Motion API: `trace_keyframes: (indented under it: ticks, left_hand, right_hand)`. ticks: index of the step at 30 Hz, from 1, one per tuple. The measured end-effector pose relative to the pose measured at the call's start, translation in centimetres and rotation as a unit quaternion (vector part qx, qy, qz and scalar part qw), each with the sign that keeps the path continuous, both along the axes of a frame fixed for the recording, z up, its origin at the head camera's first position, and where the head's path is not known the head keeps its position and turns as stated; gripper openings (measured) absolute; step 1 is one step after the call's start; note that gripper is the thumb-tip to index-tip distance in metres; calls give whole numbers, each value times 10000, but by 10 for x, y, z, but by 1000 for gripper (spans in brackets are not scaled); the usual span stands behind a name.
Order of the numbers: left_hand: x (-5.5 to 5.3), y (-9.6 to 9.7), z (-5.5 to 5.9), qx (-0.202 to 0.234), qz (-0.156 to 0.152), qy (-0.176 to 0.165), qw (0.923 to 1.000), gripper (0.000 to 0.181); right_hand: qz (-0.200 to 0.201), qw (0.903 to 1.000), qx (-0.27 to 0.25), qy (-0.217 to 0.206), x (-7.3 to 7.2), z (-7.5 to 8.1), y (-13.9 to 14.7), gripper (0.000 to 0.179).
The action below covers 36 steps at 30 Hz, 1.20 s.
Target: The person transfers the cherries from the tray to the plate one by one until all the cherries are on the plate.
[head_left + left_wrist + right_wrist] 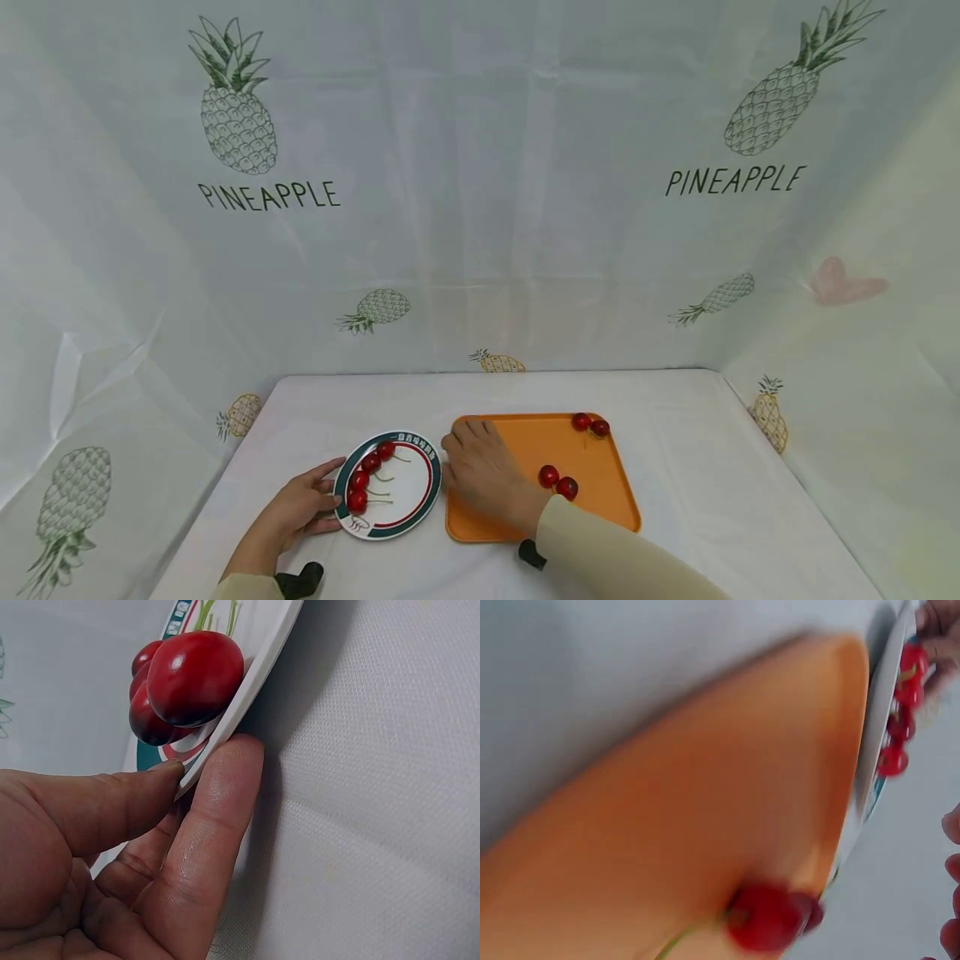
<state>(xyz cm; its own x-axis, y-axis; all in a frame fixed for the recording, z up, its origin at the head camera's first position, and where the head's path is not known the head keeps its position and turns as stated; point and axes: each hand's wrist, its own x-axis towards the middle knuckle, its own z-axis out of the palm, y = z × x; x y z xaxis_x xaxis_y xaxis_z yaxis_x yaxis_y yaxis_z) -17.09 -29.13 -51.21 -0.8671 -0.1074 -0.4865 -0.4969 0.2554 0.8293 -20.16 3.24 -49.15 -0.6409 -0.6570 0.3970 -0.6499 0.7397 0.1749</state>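
My left hand (pixel 303 504) pinches the near-left rim of a round white plate (pixel 408 492) with a dark green edge and red ring. In the left wrist view, the thumb (pixel 142 799) lies on top of the rim and a finger (pixel 225 802) supports it from underneath. Several red cherries (pixel 360 481) with green stems form a curved row along the plate's left side. Over the left part of an orange tray (pixel 517 433) is my right hand (pixel 487 471), its fingers loosely bent near the plate's right edge. No object shows in its fingers.
One pair of cherries (pixel 557 482) lies mid-tray; another pair (pixel 590 425) sits at its far right corner. A white cloth (pixel 705 467) covers the table. Behind it hangs a pale curtain (pixel 495 208) printed with pineapples.
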Motion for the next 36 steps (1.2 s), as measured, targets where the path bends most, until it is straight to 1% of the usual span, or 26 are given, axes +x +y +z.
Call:
trace_keyframes:
  ticks: [4,8,12,17,19,24,27,30,33,36]
  left_hand:
    - [0,0,0,-4,-11,20,10000,72]
    - [1,0,0,-5,-9,25,10000,72]
    - [1,-1,0,3,-5,31,10000,72]
    - [2,-1,-1,2,-24,55,10000,72]
    - [2,-1,-1,1,-46,62,10000,72]
    - [1,-1,-2,38,-42,42,10000,72]
    - [0,0,-2,89,-4,40,10000,72]
    - [0,0,-2,110,9,53,9999,72]
    - [0,-1,-2,106,15,66,9999,72]
    - [1,0,-2,101,13,62,9999,72]
  right_hand:
    - [-200,9991,-357,-122,-6,3,31,26]
    - [-337,9973,-643,-121,-11,3,60,30]
    - [-420,9948,-930,-30,-14,-2,86,32]
    - [-589,9923,-1073,193,-15,-6,122,41]
    - [-638,9915,-1119,202,-15,-7,137,45]
    - [-938,9871,-1297,-7,-15,-11,175,54]
    - [-1243,9836,-1305,-102,-16,-15,193,52]
    - [-1486,9817,-1180,-144,-16,-21,207,47]
    - [-1598,9812,-1055,-227,-16,-26,217,45]
    - [-1594,9824,-947,-236,-15,-30,223,42]
